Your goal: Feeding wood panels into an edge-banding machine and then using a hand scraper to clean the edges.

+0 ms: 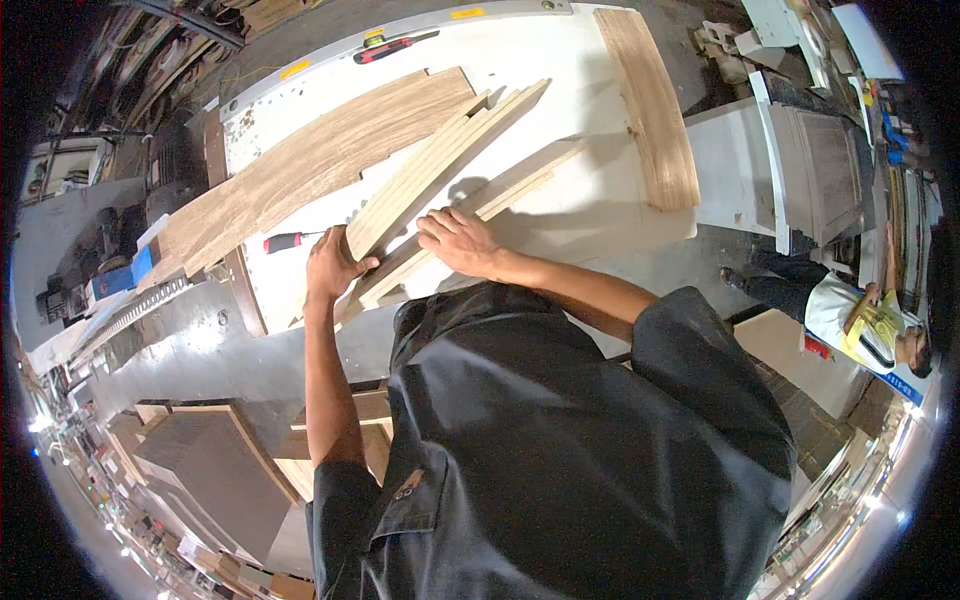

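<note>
A bundle of long pale wooden strips (440, 165) lies slantwise across the white worktable (540, 60), its far end pointing up and right. My left hand (335, 265) is closed on its near end, thumb on the near side. Closer to my body, more wooden strips (520, 185) lie at a similar slant. My right hand (460, 242) rests on these with its fingers curled over the edge; the fingertips are partly hidden. Beside my left hand is a screwdriver with a red and black handle (283, 242).
Wood-grain planks (320, 150) lie left of the strips, and another wood-grain panel (650, 110) is at the table's right. A red and black hand tool (395, 47) sits near the far edge. Stacked panels (215, 470) stand behind me at left. A person (850, 315) is at far right.
</note>
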Action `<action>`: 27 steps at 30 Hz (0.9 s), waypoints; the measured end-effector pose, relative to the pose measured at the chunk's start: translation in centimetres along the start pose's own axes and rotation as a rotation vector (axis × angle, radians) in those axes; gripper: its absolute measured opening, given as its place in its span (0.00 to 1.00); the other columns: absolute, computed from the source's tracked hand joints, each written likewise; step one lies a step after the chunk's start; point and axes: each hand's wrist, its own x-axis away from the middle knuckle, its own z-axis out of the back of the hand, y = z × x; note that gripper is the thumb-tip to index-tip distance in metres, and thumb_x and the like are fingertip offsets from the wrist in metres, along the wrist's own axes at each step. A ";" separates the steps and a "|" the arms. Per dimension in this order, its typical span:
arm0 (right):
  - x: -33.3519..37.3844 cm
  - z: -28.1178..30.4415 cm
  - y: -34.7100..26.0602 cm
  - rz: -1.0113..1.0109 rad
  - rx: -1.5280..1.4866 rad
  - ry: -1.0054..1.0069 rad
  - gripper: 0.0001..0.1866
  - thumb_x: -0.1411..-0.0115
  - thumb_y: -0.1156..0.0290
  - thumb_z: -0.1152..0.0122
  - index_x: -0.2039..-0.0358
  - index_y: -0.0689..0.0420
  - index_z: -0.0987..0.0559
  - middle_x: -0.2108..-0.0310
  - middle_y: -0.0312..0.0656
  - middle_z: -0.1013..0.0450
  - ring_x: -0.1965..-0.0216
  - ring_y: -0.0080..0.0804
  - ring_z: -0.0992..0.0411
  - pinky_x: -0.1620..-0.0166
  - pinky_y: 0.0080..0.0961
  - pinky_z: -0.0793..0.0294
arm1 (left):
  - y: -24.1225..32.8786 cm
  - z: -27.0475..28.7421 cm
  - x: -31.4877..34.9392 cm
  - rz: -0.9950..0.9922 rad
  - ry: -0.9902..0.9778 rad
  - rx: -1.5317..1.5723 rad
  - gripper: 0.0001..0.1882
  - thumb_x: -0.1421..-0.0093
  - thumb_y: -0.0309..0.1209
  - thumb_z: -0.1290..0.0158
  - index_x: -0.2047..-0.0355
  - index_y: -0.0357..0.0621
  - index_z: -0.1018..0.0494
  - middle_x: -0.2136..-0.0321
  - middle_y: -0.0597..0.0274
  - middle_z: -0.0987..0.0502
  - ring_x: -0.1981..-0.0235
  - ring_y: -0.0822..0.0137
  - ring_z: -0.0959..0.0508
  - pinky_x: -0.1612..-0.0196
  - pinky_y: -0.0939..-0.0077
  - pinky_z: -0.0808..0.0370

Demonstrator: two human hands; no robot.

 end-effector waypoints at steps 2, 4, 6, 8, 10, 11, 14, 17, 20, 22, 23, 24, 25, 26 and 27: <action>-0.6 -0.9 0.4 0.008 0.086 -0.061 0.16 0.35 0.76 0.46 0.47 0.54 0.23 0.35 0.50 0.34 0.34 0.47 0.35 0.28 0.44 0.37 | -0.6 -0.7 0.3 -0.056 -0.022 -0.012 0.48 0.54 0.59 0.27 0.44 0.36 0.28 0.57 0.46 0.20 0.51 0.40 0.21 0.46 0.50 0.25; -1.4 -0.9 1.0 0.002 0.143 0.042 0.31 0.40 0.67 0.33 0.36 0.53 0.29 0.27 0.51 0.41 0.25 0.50 0.44 0.22 0.50 0.50 | -1.1 -1.8 0.5 -0.166 0.061 -0.030 0.48 0.51 0.60 0.29 0.43 0.35 0.29 0.57 0.44 0.21 0.51 0.40 0.22 0.45 0.48 0.27; -2.6 0.0 1.2 -0.042 0.084 -0.037 0.50 0.45 0.59 0.26 0.25 0.49 0.42 0.21 0.51 0.53 0.20 0.52 0.55 0.20 0.52 0.59 | -1.3 -1.7 0.4 -0.154 0.054 -0.034 0.46 0.49 0.59 0.30 0.43 0.35 0.29 0.57 0.44 0.21 0.52 0.39 0.22 0.44 0.48 0.27; -3.9 0.9 1.4 -0.059 -0.056 -0.117 0.46 0.38 0.74 0.43 0.21 0.47 0.48 0.19 0.50 0.60 0.19 0.51 0.61 0.19 0.54 0.66 | -1.3 -1.7 0.2 -0.126 0.048 -0.033 0.43 0.46 0.59 0.32 0.44 0.34 0.30 0.57 0.42 0.22 0.53 0.38 0.22 0.44 0.47 0.28; -5.2 2.0 1.6 -0.062 0.176 -0.245 0.53 0.39 0.60 0.34 0.19 0.45 0.53 0.18 0.49 0.62 0.18 0.51 0.65 0.19 0.55 0.70 | -1.6 -1.3 -0.1 -0.149 0.004 -0.031 0.43 0.43 0.60 0.35 0.43 0.34 0.32 0.58 0.42 0.22 0.53 0.37 0.23 0.45 0.47 0.28; -5.9 2.6 2.2 -0.045 0.116 -0.311 0.60 0.45 0.52 0.27 0.19 0.45 0.54 0.18 0.49 0.64 0.18 0.52 0.66 0.19 0.55 0.70 | -1.7 -1.3 -0.2 -0.128 -0.027 -0.051 0.44 0.42 0.61 0.36 0.42 0.34 0.33 0.58 0.42 0.22 0.53 0.37 0.23 0.45 0.46 0.28; -7.3 3.2 3.1 -0.014 0.093 -0.407 0.70 0.54 0.40 0.20 0.20 0.47 0.53 0.18 0.49 0.65 0.18 0.53 0.67 0.20 0.58 0.72 | -2.4 -1.2 -0.4 -0.193 -0.023 -0.088 0.47 0.36 0.66 0.46 0.38 0.32 0.36 0.56 0.39 0.23 0.50 0.36 0.24 0.40 0.44 0.33; -7.9 3.3 3.6 0.021 0.081 -0.399 0.69 0.54 0.37 0.21 0.20 0.48 0.50 0.19 0.50 0.58 0.19 0.54 0.65 0.21 0.64 0.74 | -2.0 -1.6 -0.2 -0.040 -0.071 -0.114 0.61 0.42 0.73 0.47 0.27 0.32 0.45 0.36 0.35 0.31 0.34 0.38 0.32 0.29 0.45 0.41; -8.1 3.8 3.7 0.000 0.062 -0.438 0.69 0.53 0.37 0.21 0.20 0.49 0.51 0.20 0.50 0.56 0.19 0.54 0.64 0.21 0.64 0.74 | 1.4 -2.1 1.2 -0.043 0.024 -0.328 0.78 0.63 0.73 0.30 0.24 0.34 0.51 0.37 0.33 0.32 0.35 0.35 0.33 0.30 0.44 0.40; -8.2 4.0 3.3 -0.004 0.041 -0.391 0.69 0.53 0.42 0.19 0.21 0.53 0.50 0.23 0.53 0.49 0.21 0.54 0.54 0.21 0.58 0.62 | 2.9 -1.8 1.9 -0.023 0.056 -0.297 0.75 0.65 0.58 0.22 0.24 0.34 0.50 0.39 0.37 0.30 0.39 0.37 0.29 0.35 0.46 0.33; -8.2 3.9 2.9 -0.009 0.028 -0.370 0.69 0.54 0.43 0.18 0.21 0.55 0.50 0.25 0.55 0.46 0.23 0.53 0.50 0.22 0.55 0.58 | 2.3 -2.6 2.3 -0.001 0.051 -0.300 0.72 0.63 0.54 0.21 0.25 0.34 0.48 0.40 0.37 0.29 0.40 0.38 0.28 0.36 0.46 0.33; -8.4 3.4 3.1 -0.021 0.022 -0.340 0.70 0.55 0.45 0.17 0.22 0.58 0.50 0.27 0.57 0.43 0.25 0.52 0.46 0.23 0.51 0.54 | 1.3 -3.4 2.1 0.010 0.051 -0.307 0.69 0.62 0.50 0.21 0.26 0.34 0.47 0.41 0.38 0.28 0.41 0.38 0.28 0.37 0.47 0.32; -8.5 2.5 3.6 -0.022 0.009 -0.334 0.69 0.56 0.47 0.16 0.24 0.65 0.47 0.31 0.58 0.38 0.28 0.51 0.41 0.25 0.48 0.48 | 1.1 -3.7 1.9 -0.009 0.069 -0.291 0.65 0.60 0.47 0.22 0.27 0.35 0.44 0.42 0.39 0.27 0.41 0.38 0.28 0.36 0.47 0.32; -8.3 2.0 4.2 0.018 -0.004 -0.282 0.58 0.54 0.51 0.18 0.30 0.69 0.36 0.37 0.58 0.32 0.32 0.50 0.37 0.26 0.43 0.43 | 1.2 -3.9 2.2 -0.022 0.086 -0.272 0.61 0.59 0.43 0.22 0.28 0.35 0.42 0.43 0.39 0.27 0.42 0.39 0.28 0.36 0.48 0.32; -8.1 1.9 4.4 0.043 -0.012 -0.245 0.54 0.55 0.51 0.17 0.34 0.69 0.33 0.39 0.57 0.31 0.34 0.50 0.36 0.27 0.43 0.42 | 1.5 -3.8 2.3 -0.026 0.099 -0.277 0.59 0.58 0.42 0.23 0.29 0.36 0.41 0.43 0.39 0.27 0.42 0.39 0.28 0.37 0.48 0.31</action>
